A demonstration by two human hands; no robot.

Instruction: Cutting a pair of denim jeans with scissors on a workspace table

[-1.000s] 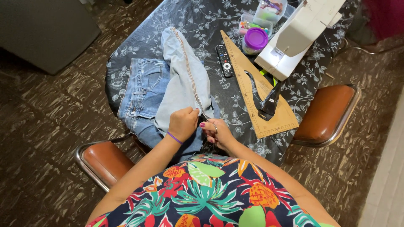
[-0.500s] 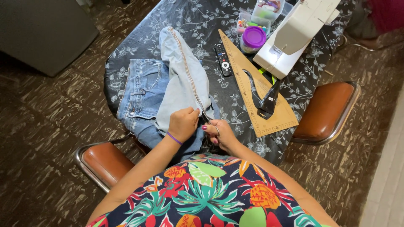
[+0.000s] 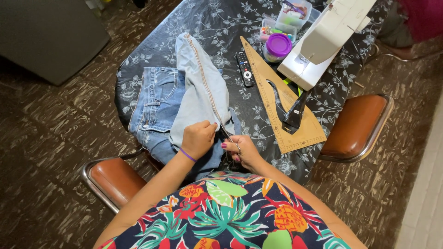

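The left hand (image 3: 198, 138) pinches the seam of the jeans (image 3: 184, 99), which hang over the near edge of the table (image 3: 152, 27). The right hand (image 3: 242, 150) grips the same seam just beside it. Bare tabletop lies beyond the jeans. Far right, a purple-lidded tub (image 3: 278, 47) stands between a wooden ruler (image 3: 277, 103) and a clear box (image 3: 290, 16).

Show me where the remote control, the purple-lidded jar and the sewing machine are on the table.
remote control (image 3: 245, 69), head view, on the middle of its black body.
purple-lidded jar (image 3: 278, 45), head view, on the top of its lid.
sewing machine (image 3: 325, 39), head view, on its white upper housing.
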